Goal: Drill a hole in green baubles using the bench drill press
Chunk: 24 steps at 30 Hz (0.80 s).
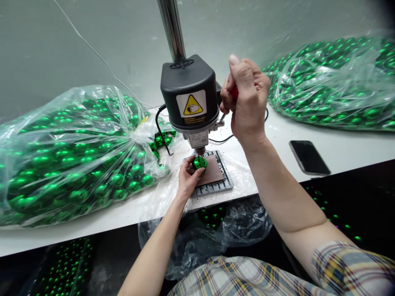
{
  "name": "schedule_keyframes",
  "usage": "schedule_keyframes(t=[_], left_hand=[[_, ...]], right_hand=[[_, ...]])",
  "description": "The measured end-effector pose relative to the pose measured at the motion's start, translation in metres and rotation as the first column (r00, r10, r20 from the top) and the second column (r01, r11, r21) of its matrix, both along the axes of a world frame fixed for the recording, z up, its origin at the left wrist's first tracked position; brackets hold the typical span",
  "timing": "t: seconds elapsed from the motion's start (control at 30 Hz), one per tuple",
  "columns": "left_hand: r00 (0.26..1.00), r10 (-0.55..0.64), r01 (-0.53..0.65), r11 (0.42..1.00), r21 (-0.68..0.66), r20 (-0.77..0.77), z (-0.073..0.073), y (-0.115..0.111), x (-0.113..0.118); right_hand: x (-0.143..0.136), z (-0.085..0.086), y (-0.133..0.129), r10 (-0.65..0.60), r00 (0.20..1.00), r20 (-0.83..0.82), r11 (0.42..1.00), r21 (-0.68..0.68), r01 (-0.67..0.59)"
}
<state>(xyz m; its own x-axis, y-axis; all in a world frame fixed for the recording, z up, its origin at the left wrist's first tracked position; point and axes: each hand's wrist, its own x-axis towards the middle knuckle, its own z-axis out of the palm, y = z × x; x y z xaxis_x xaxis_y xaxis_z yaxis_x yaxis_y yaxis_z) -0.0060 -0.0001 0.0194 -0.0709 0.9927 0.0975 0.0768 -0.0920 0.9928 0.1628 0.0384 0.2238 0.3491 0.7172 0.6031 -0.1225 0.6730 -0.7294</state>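
A shiny green ball sits under the chuck of a black drill press, with my left hand closed around its left and near side. Beneath it lies a pinkish-brown board on the grey slotted base, where dark shavings are scattered. Up at the right of the drill head, my right hand is wrapped round the red knob of the feed lever. Most of that knob is hidden by my fingers. The drill's tip meets the top of the ball; whether it has gone in I cannot tell.
A clear bag of green balls fills the table's left side, its gathered neck near the press. Another such bag stands at the back right. A phone lies at the right. Clear plastic hangs below the table's front edge.
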Motion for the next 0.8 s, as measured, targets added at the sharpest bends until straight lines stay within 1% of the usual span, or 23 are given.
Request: schedule_keyframes(t=[0.07,0.13,0.27,0.33,0.47,0.63,0.8], left_hand=[[1.000,0.005,-0.006,1.000,-0.010,-0.030,-0.001,-0.001,0.001],[1.000,-0.001,0.001,1.000,-0.012,-0.025,-0.001,-0.002,0.001],[0.998,-0.061,0.061,0.998,-0.015,0.022,0.001,-0.002,0.002],[0.998,-0.067,0.067,0.998,-0.011,0.002,0.001,-0.002,0.002],[0.997,-0.041,0.042,0.999,0.023,-0.068,0.002,-0.003,0.005],[0.992,-0.008,0.013,0.999,0.046,-0.123,0.003,-0.009,0.014],[0.997,0.069,-0.067,0.996,0.054,-0.044,-0.001,-0.010,0.018]], right_hand=[[0.000,0.000,0.000,-0.007,1.000,0.008,1.000,-0.001,0.007],[-0.001,0.000,-0.001,-0.015,1.000,0.018,1.000,0.000,0.015],[-0.002,0.000,-0.002,-0.003,1.000,-0.016,1.000,0.030,0.003],[-0.002,0.000,-0.002,0.001,1.000,-0.023,1.000,0.030,0.000],[-0.002,0.001,-0.003,-0.007,1.000,-0.001,1.000,-0.001,0.007],[-0.002,0.000,-0.001,-0.010,1.000,-0.009,0.999,0.031,0.010],[-0.001,-0.001,0.001,-0.010,1.000,0.009,0.999,0.042,0.010]])
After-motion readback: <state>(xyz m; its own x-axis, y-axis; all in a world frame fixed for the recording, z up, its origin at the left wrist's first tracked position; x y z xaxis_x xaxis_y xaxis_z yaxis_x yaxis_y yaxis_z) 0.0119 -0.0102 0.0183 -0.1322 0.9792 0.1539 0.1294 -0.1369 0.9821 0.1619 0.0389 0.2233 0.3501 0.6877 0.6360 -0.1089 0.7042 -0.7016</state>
